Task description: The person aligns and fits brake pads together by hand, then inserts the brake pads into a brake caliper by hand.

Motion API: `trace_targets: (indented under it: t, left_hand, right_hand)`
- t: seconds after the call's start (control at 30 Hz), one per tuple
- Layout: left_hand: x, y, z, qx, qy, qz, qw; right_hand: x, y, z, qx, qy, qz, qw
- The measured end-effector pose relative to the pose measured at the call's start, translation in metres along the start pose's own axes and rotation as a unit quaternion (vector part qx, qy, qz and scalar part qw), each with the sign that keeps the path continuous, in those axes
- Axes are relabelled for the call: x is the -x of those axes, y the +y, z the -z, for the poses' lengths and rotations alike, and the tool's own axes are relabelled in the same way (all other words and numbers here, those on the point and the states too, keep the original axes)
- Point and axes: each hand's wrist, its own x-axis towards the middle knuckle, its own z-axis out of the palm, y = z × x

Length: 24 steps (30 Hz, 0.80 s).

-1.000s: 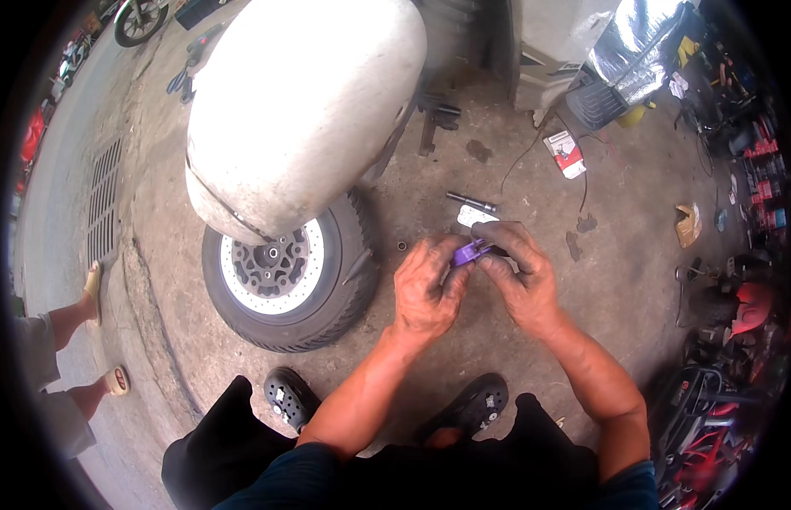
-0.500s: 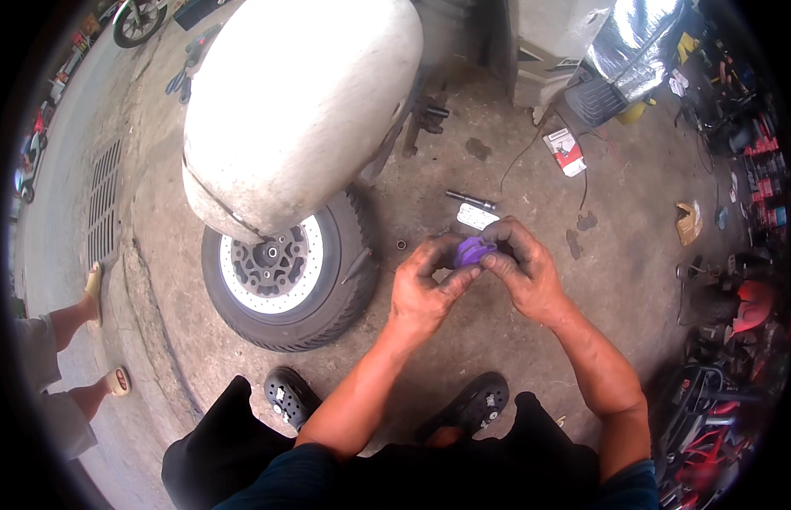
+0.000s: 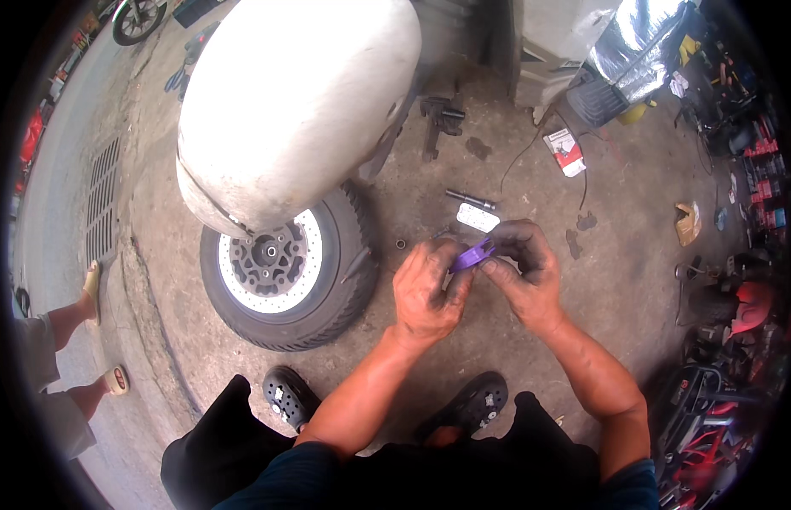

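Observation:
Both hands meet in front of me over the concrete floor. My left hand is closed, fingers and thumb pinching one end of a small purple part. The part is narrow and flat, with a notch at its right end; its exact kind I cannot make out. My right hand has the other end between its thumb and fingers, all blackened with grime. Just beyond the hands lie a white perforated card and a dark metal rod.
A wheel with a drilled brake disc sits under a white fender at left. Farther off lie a dark metal bracket-like part and a red-and-white box. A person's legs stand at far left; clutter lines the right.
The purple part has been turned between my fingers, so it shows narrower, with its notch visible. My left hand has rotated slightly. The fender has shifted a little left.

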Motion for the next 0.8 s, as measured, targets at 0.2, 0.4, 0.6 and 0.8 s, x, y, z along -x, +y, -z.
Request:
trace_targets:
  t: [0.2,0.4,0.6,0.8]
  left_hand:
    - [0.004,-0.004,0.000,-0.036,0.011,-0.009,0.999]
    - [0.013,-0.009,-0.003,-0.022,0.020,-0.005,1.000]
    - [0.003,0.007,-0.001,0.335,0.062,0.398,0.851]
    - [0.001,-0.005,0.000,0.478,0.090,0.484,0.727]
  right_hand:
    - [0.009,-0.003,-0.019,-0.010,0.044,-0.098,0.994]
    - [0.007,0.008,-0.024,0.069,0.045,-0.040,0.996]
    - [-0.010,-0.005,-0.019,-0.069,0.021,-0.148,0.986]
    - [-0.009,0.006,-0.018,-0.035,-0.020,-0.206,0.978]
